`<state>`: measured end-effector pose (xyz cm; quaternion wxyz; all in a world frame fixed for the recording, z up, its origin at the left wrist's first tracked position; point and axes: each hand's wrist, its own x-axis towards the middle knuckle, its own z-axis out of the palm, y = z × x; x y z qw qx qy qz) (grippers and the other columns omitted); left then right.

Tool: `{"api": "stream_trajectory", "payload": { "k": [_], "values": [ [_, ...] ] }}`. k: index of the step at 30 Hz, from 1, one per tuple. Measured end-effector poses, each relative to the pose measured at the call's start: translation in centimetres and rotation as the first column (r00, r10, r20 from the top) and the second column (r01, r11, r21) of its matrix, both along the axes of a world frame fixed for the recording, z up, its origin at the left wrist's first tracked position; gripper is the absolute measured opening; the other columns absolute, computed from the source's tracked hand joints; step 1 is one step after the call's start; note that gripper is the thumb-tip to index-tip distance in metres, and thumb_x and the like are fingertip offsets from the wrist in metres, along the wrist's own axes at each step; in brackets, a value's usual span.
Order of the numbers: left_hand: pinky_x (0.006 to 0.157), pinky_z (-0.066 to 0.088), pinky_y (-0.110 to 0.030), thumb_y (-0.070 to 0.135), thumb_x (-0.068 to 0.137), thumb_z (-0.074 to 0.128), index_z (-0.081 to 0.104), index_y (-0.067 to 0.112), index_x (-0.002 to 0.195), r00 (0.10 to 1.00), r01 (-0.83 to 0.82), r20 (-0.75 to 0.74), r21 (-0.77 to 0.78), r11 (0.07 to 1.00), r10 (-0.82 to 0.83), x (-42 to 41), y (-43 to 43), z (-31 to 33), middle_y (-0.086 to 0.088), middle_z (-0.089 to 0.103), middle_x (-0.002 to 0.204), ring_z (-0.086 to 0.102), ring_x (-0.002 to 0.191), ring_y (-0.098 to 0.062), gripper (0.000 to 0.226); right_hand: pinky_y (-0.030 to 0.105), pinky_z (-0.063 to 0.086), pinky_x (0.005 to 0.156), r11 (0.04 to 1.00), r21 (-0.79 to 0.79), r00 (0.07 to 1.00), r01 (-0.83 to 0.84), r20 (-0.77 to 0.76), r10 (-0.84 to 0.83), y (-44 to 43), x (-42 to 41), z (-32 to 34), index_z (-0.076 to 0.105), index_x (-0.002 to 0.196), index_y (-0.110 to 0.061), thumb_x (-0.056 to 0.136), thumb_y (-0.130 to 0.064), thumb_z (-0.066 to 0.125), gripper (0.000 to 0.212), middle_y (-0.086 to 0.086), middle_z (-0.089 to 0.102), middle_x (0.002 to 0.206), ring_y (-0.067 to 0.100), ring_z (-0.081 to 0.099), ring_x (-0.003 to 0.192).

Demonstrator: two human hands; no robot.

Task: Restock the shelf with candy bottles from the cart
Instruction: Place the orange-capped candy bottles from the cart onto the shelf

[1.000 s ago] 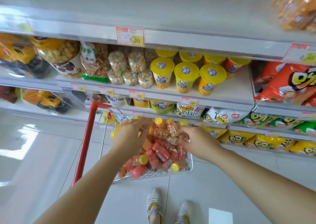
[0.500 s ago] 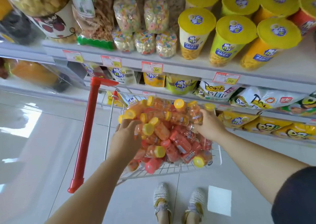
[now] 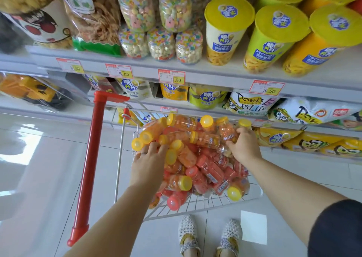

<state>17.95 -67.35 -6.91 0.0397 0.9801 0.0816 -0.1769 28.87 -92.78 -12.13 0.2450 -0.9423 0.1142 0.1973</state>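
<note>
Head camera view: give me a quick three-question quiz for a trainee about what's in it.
1. True or false: the cart handle is red.
2. Which cap colours do the candy bottles in the cart have? A) yellow and red B) blue and white C) green only
3. Fill in: the right hand grips an orange bottle whose cap is ___.
Key: 1 true; 2 A; 3 yellow.

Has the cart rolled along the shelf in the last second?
No: the cart has stayed put; its red handle still tops out just under the 5.00 price tag.
</note>
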Motion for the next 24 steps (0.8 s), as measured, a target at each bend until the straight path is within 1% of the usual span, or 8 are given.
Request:
{"api": "stream_trajectory", "payload": {
  "k": [3, 7, 12, 16, 19, 21, 23, 24],
  "values": [
    [0.095, 0.045, -0.037, 0.023, 0.089, 0.061, 0.038, 0.033, 0.142, 0.998, -0.01, 0.054, -0.034, 0.999, 0.012, -0.2, 0.1, 1.5, 0.002, 0.046, 0.137, 0.049, 0.123, -0.025, 0.059, 0.041, 0.055, 0.08, 0.984, -0.163, 0.997, -0.067, 0.02, 0.071, 0.2, -0.1, -0.2, 0.052, 0.128, -0.016, 0.083, -0.042, 0.074, 0.056, 0.006, 0.057, 0.122, 0.026, 0.063, 0.096],
    [0.088, 0.048, -0.042, 0.043, 0.081, 0.065, 0.046, 0.031, 0.138, 0.982, -0.101, 0.141, -0.185, 0.978, 0.128, -0.9, -1.6, 3.4, -0.001, 0.051, 0.127, 0.055, 0.113, -0.029, 0.061, 0.039, 0.047, 0.085, 0.862, -0.435, 0.959, -0.262, -0.019, 0.283, 0.2, 0.5, -0.4, 0.047, 0.135, -0.019, 0.083, -0.061, 0.064, 0.069, 0.006, 0.052, 0.128, 0.025, 0.059, 0.111],
    [0.07, 0.054, -0.039, 0.06, 0.077, 0.054, 0.042, 0.038, 0.129, 0.935, -0.241, 0.128, -0.459, 0.855, 0.332, -1.4, -5.9, 4.6, 0.006, 0.045, 0.117, 0.06, 0.091, -0.024, 0.058, 0.04, 0.048, 0.087, 0.904, -0.334, 0.961, -0.268, -0.03, 0.274, -0.3, 0.8, 0.7, 0.055, 0.121, -0.013, 0.083, -0.051, 0.067, 0.055, 0.008, 0.053, 0.122, 0.025, 0.056, 0.107],
    [0.075, 0.05, -0.026, 0.053, 0.075, 0.065, 0.053, 0.04, 0.112, 0.85, -0.339, 0.045, -0.715, 0.611, 0.525, -1.8, -7.9, 6.9, 0.009, 0.049, 0.107, 0.057, 0.089, -0.008, 0.04, 0.03, 0.041, 0.067, 0.982, 0.119, 0.988, -0.15, -0.019, 0.153, -1.5, -1.1, 4.4, 0.062, 0.093, -0.02, 0.073, -0.046, 0.074, 0.035, 0.005, 0.057, 0.104, 0.019, 0.056, 0.085],
    [0.076, 0.054, -0.029, 0.053, 0.077, 0.061, 0.052, 0.043, 0.093, 0.787, -0.375, -0.084, -0.852, 0.366, 0.611, -1.7, -9.2, 10.2, 0.006, 0.061, 0.09, 0.061, 0.082, -0.013, 0.021, 0.021, 0.042, 0.062, 0.899, 0.423, 0.989, -0.11, -0.039, 0.14, -2.7, -2.8, 10.4, 0.067, 0.096, -0.03, 0.073, -0.047, 0.081, 0.032, -0.011, 0.069, 0.088, 0.007, 0.064, 0.078],
    [0.078, 0.056, -0.025, 0.054, 0.084, 0.064, 0.055, 0.036, 0.102, 0.77, -0.413, -0.23, -0.891, 0.19, 0.595, -1.4, -9.9, 13.2, 0.003, 0.066, 0.09, 0.065, 0.083, -0.011, 0.027, 0.024, 0.048, 0.072, 0.857, 0.505, 0.99, -0.101, -0.035, 0.137, -3.7, -3.7, 14.9, 0.067, 0.104, -0.032, 0.069, -0.05, 0.085, 0.043, -0.015, 0.071, 0.093, 0.002, 0.066, 0.087],
    [0.093, 0.055, -0.039, 0.054, 0.086, 0.066, 0.053, 0.029, 0.124, 0.766, -0.448, -0.382, -0.894, 0.003, 0.517, -0.9, -10.8, 16.3, -0.003, 0.069, 0.115, 0.069, 0.102, -0.017, 0.047, 0.029, 0.051, 0.079, 0.836, 0.538, 0.992, -0.106, -0.005, 0.129, -5.0, -4.1, 19.6, 0.068, 0.104, -0.031, 0.068, -0.049, 0.085, 0.043, -0.016, 0.073, 0.095, 0.003, 0.068, 0.088],
    [0.094, 0.054, -0.043, 0.045, 0.089, 0.066, 0.053, 0.027, 0.126, 0.784, -0.443, -0.418, -0.895, -0.057, 0.458, -0.7, -11.3, 17.9, -0.005, 0.068, 0.117, 0.069, 0.103, -0.021, 0.043, 0.028, 0.051, 0.079, 0.825, 0.553, 0.992, -0.111, 0.014, 0.124, -5.7, -4.1, 21.8, 0.068, 0.102, -0.031, 0.07, -0.045, 0.086, 0.04, -0.016, 0.073, 0.094, 0.002, 0.068, 0.087]
  ]
}}
